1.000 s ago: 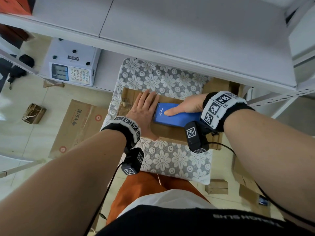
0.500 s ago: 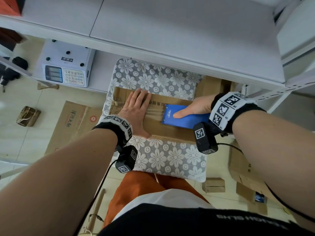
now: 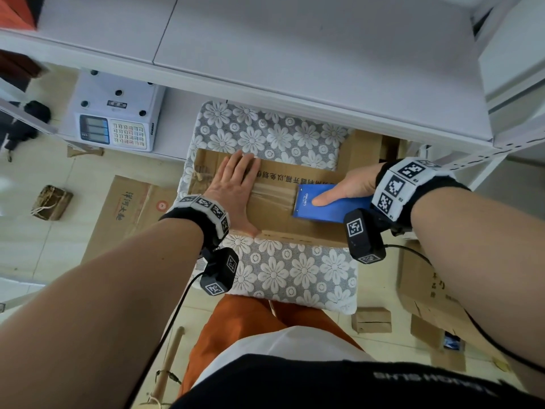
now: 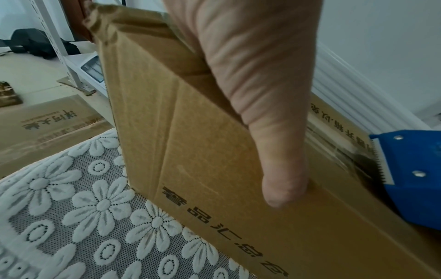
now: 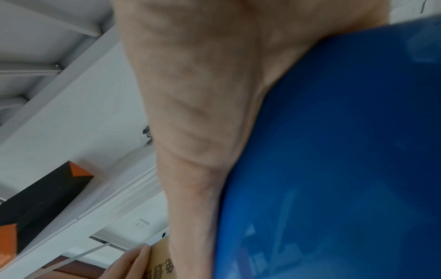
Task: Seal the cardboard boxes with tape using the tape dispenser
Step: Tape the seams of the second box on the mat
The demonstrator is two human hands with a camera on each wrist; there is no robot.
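A brown cardboard box (image 3: 274, 214) with printed characters lies on a floral cushion (image 3: 277, 134). My left hand (image 3: 233, 187) lies flat on the box's left part, fingers straight, thumb over the near edge (image 4: 284, 188). My right hand (image 3: 351, 187) grips a blue tape dispenser (image 3: 327, 205), index finger stretched along its top. The dispenser sits on the box's right half; its toothed blade (image 4: 381, 162) faces left. A strip of clear tape (image 3: 271, 196) runs along the seam from my left hand to the dispenser. In the right wrist view the blue dispenser (image 5: 334, 160) fills the frame.
A white shelf (image 3: 295, 54) overhangs the far side of the cushion. A white electronic scale (image 3: 115, 119) stands at the left. Flattened cardboard (image 3: 126, 211) lies on the floor to the left, and more boxes (image 3: 424, 293) stand at the right.
My right hand has drawn the dispenser rightward along the box, leaving a longer strip of tape behind it. My left hand has stayed pressed on the box's left part.
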